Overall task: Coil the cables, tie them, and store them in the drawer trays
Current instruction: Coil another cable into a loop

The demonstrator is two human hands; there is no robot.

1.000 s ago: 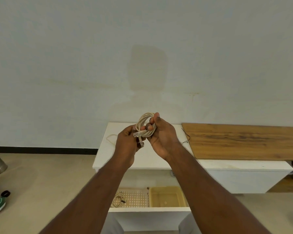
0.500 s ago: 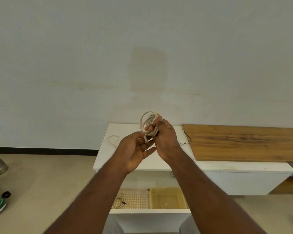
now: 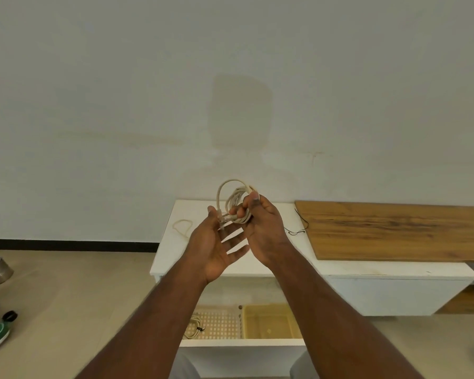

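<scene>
1. Nearest, below the wrists, an open drawer (image 3: 241, 342) is seen with two trays side by side. In the perforated tray (image 3: 219, 325), below the left forearm, a tied cable bundle (image 3: 194, 328) lies at its left end. The yellow tray (image 3: 268, 324), below the right forearm, shows nothing inside.

2. Above the drawer, the left hand (image 3: 216, 247) is held palm up with its fingers (image 3: 231, 237) spread and straight; nothing is gripped by it. The loose plug end of the cable hangs just at its fingertips; whether it touches cannot be told.

3. Just beyond and to the right, the right hand (image 3: 260, 228) is closed round the beige cable coil (image 3: 234, 205), pinched between thumb and curled fingers. The coil stands upright, its loops rising above the right fingers, so its long axis runs up and away from them. The right hand is the nearer one to the coil; the left lies just below and to the left of it.

4. Judged from this, tying is the step in hand, and a tie must be fetched by the free left hand.

5. Farther, beyond the fingers on the white cabinet top (image 3: 246, 265), a loose loop (image 3: 182, 227) lies left of the left hand, and a thin black wire tie (image 3: 298, 225) lies right of the right hand, beside a wooden board (image 3: 394, 231).
</scene>
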